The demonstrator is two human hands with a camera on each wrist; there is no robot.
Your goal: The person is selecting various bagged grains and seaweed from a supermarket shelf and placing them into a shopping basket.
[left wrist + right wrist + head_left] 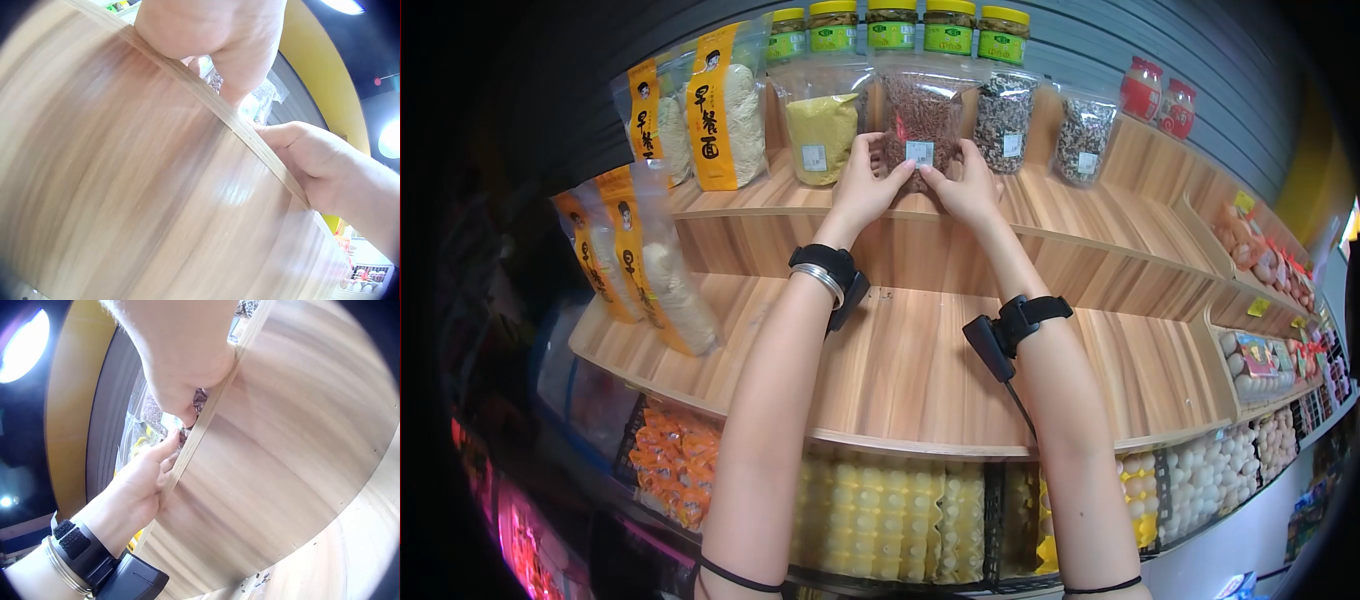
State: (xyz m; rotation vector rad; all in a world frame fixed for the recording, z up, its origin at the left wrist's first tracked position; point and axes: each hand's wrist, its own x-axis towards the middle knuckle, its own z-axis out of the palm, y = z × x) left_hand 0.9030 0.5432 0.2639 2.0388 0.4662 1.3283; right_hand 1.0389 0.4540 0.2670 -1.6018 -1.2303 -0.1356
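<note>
A clear bag of reddish-brown grain (920, 105) stands upright on the upper wooden shelf (1040, 205), its white label facing me. My left hand (866, 190) grips its left side and my right hand (970, 188) grips the right side. Both thumbs meet the front near the label, while the other fingers curl round the sides and are partly hidden. In the left wrist view, the shelf edge (206, 94) covers most of the bag. From the right wrist, a little of the grain (199, 399) shows between the hands.
Left of the bag stands a bag of yellow grain (822, 135); bags of mixed black-and-white grain (1004, 115) stand to the right. Tall noodle packs (725, 120) line the left end. Yellow-lidded jars (892, 28) sit behind, red jars (1140, 88) at back right. Egg trays (880, 510) lie below.
</note>
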